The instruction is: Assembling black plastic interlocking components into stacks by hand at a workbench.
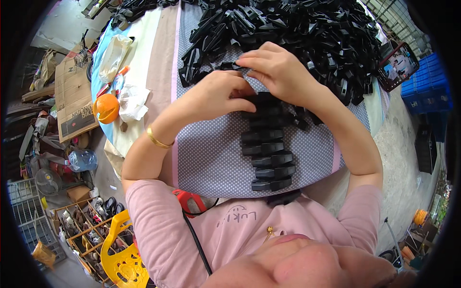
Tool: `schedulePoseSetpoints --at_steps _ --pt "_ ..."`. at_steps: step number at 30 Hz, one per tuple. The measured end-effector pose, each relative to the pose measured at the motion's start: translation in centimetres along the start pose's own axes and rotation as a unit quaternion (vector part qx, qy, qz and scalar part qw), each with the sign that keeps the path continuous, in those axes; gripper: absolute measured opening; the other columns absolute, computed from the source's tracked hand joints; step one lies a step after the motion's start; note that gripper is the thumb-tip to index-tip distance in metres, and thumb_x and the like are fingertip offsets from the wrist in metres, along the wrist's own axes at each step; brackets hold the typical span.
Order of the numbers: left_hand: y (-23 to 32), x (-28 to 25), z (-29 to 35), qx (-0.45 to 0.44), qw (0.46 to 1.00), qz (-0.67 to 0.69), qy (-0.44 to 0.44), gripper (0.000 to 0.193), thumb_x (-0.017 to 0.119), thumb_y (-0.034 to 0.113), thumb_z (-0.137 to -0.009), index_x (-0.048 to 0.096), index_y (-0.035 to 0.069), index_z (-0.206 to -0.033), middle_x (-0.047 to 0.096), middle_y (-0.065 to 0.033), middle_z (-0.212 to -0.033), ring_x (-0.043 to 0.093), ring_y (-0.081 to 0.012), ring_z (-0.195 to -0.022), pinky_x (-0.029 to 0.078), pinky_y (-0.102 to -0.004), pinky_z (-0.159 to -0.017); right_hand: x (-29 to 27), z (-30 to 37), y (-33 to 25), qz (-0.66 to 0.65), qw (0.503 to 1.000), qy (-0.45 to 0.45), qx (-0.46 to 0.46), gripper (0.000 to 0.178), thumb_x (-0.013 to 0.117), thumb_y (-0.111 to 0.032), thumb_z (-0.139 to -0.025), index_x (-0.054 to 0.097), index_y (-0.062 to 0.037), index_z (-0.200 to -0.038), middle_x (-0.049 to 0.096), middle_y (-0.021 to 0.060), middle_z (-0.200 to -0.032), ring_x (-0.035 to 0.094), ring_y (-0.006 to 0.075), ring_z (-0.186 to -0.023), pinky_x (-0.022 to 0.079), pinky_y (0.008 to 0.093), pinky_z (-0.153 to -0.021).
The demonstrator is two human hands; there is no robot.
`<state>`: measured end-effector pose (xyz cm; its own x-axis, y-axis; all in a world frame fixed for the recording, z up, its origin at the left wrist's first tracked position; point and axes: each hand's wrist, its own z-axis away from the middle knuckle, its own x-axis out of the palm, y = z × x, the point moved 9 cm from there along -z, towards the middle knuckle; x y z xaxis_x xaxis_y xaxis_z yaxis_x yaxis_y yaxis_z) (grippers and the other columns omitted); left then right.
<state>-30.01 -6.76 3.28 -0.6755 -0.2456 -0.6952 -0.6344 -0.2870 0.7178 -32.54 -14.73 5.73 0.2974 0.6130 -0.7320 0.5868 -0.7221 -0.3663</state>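
A row of black plastic parts (272, 160), stacked side by side, runs down the cloth toward my body. Over its far end are both my hands, close together. My right hand (279, 72) is closed, its fingertips pinching the end of a black plastic part (227, 66). Just below and to the left, my left hand (222, 95) has its fingers curled in toward the thumb; what they hold, if anything, is hidden. Beyond the hands lies a large heap of similar black parts (293, 31).
A patterned cloth (206, 158) covers the table. Left on it are an orange (106, 108), crumpled white tissue (134, 102) and a plastic bag (115, 56). A phone (397, 66) stands at the right edge, near blue crates (426, 86). A yellow chair (122, 259) is lower left.
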Motion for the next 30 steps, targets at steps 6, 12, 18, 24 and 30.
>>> schedulePoseSetpoints --at_steps 6,12,18,24,30 --pt "-3.0 -9.8 3.4 -0.101 0.89 -0.333 0.294 0.04 0.076 0.027 -0.076 0.065 -0.002 -0.101 0.066 -0.0148 -0.081 0.064 -0.0271 -0.072 0.05 -0.0339 -0.069 2.6 0.0 0.3 0.064 0.996 -0.061 0.014 0.022 0.066 -0.012 -0.082 0.07 -0.0058 -0.103 0.066 0.0021 -0.112 0.056 0.0216 -0.1 0.047 0.0327 -0.09" --pt "-6.3 -8.2 2.3 -0.174 0.943 -0.198 0.203 0.047 0.075 0.019 -0.078 0.057 -0.002 -0.116 0.065 -0.0178 -0.08 0.065 -0.0296 -0.074 0.05 -0.0348 -0.069 2.6 0.6 0.9 0.04 0.991 -0.096 0.086 0.023 0.069 -0.008 -0.078 0.068 -0.0036 -0.1 0.065 0.0048 -0.099 0.057 0.0207 -0.099 0.048 0.0334 -0.086" --pt "-4.4 -9.4 2.7 -0.082 0.935 0.053 0.34 0.05 0.065 0.005 -0.082 0.049 0.002 -0.129 0.06 -0.0078 -0.083 0.062 -0.0125 -0.071 0.055 -0.0258 -0.066 2.6 1.1 -1.0 0.277 0.948 -0.155 0.0 0.025 0.065 -0.011 -0.081 0.066 -0.0052 -0.105 0.065 0.0033 -0.093 0.059 0.0173 -0.085 0.048 0.0307 -0.076" --pt "-4.7 -3.1 0.7 -0.076 0.945 0.249 0.198 0.032 0.066 -0.002 -0.082 0.056 -0.004 -0.112 0.061 -0.0092 -0.098 0.065 -0.0131 -0.084 0.053 -0.0216 -0.073 -2.3 1.0 -0.3 0.124 0.989 0.075 0.014 0.028 0.068 -0.01 -0.082 0.066 -0.0041 -0.11 0.065 0.0076 -0.087 0.065 0.0184 -0.069 0.052 0.0283 -0.059" --pt "-2.7 -2.0 0.4 -0.079 0.972 -0.059 0.213 0.026 0.074 0.008 -0.075 0.065 0.002 -0.099 0.06 -0.0058 -0.088 0.058 -0.0143 -0.068 0.049 -0.0289 -0.065 -1.4 2.2 2.8 -0.231 0.951 0.121 0.163 0.033 0.071 -0.01 -0.083 0.065 -0.0046 -0.115 0.068 0.0082 -0.091 0.064 0.0106 -0.067 0.052 0.0222 -0.061"
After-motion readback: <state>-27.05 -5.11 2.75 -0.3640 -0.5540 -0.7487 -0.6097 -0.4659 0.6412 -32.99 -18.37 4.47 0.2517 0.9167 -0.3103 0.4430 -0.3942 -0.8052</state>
